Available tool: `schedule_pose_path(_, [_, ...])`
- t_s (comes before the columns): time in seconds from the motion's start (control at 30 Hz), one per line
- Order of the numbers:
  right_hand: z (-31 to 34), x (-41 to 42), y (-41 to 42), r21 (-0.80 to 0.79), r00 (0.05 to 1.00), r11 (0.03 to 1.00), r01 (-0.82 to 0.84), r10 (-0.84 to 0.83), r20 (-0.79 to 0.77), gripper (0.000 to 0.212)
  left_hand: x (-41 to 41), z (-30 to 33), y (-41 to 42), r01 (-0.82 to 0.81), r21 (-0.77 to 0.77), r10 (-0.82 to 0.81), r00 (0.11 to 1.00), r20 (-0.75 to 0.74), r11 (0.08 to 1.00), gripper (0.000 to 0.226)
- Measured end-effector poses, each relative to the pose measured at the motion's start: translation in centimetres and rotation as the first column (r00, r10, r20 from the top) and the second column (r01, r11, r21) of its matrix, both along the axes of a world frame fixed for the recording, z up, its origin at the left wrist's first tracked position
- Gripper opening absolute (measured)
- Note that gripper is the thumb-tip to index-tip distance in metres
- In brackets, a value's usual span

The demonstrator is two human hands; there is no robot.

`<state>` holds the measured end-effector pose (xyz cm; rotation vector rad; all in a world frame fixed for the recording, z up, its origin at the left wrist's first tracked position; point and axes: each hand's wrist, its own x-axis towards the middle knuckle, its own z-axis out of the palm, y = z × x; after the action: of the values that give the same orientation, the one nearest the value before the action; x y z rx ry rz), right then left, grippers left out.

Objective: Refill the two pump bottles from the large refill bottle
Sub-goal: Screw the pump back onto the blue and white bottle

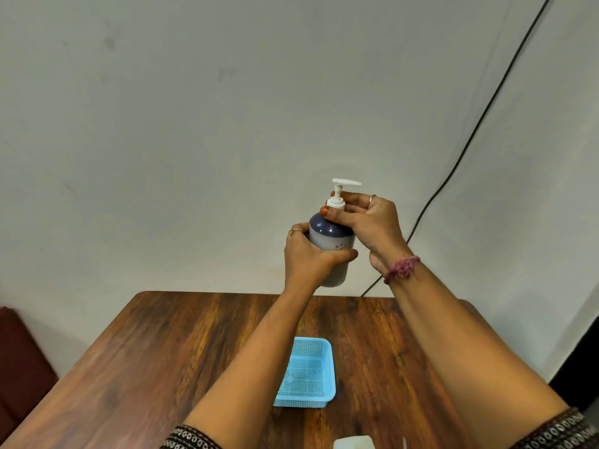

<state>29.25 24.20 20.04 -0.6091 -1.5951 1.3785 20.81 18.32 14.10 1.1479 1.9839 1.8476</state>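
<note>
One pump bottle (330,251) is held up above the table (162,351), body gripped by the left hand (308,257), pump collar (335,203) pinched by the right hand (369,225) (probably unscrewing). A loose body grip risks a drop; tilting risks spillage. The refill bottle is possibly at the bottom edge.

You find no legible text, brand, number or sign in this view. The pump bottle (330,244) carries only a small dotted motif on its pale body, not lettering.
</note>
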Motion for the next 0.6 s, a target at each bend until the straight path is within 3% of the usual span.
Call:
schedule_pose_path(0.27, [-0.2,0.2,-0.2,0.090,0.996,0.995,0.039,-0.046,0.073,0.046,0.1,-0.3,-0.2,-0.002,0.004,0.001,1.000,0.015,1.000,0.075])
schedule_pose_path(0.5, [-2.4,1.2,-1.0,0.144,0.918,0.990,0.000,-0.057,0.392,0.102,-0.2,-1.3,-0.3,0.003,0.037,-0.005,0.998,0.068,0.999,0.071])
schedule_pose_path(0.6, [-4.3,0.9,-1.4,0.133,0.932,0.991,0.023,-0.069,0.357,0.090,-0.2,-2.1,-0.4,0.000,0.040,-0.003,0.997,0.073,0.999,0.068])
